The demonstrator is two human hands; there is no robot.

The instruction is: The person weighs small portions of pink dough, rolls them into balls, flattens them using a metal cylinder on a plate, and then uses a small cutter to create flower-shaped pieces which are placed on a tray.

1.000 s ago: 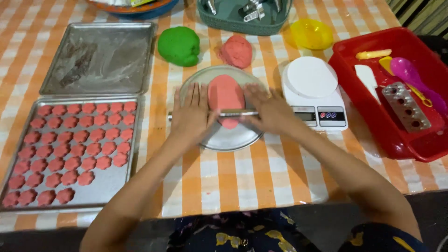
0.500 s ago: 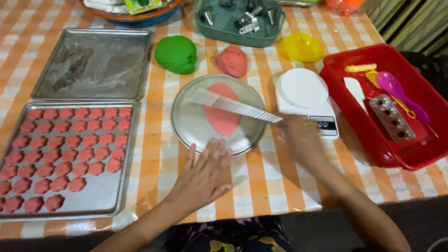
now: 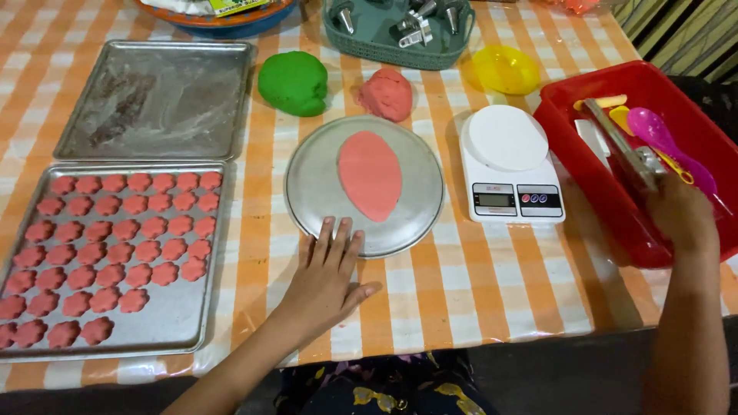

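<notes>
Left hand (image 3: pixel 327 273) lies flat and open on the striped tablecloth (image 3: pixel 461 284), palm down, fingertips touching the near rim of the round metal plate (image 3: pixel 307 192). On the plate, a flattened oval of pink dough (image 3: pixel 370 174). Right of the plate, past the kitchen scale (image 3: pixel 507 161), right hand (image 3: pixel 680 215) is closed around a long metal bar (image 3: pixel 619 142), held over the red tub (image 3: pixel 607 192); its grip end is hidden. Behind the plate: pink dough ball (image 3: pixel 385 94), green dough ball (image 3: pixel 293 82).
</notes>
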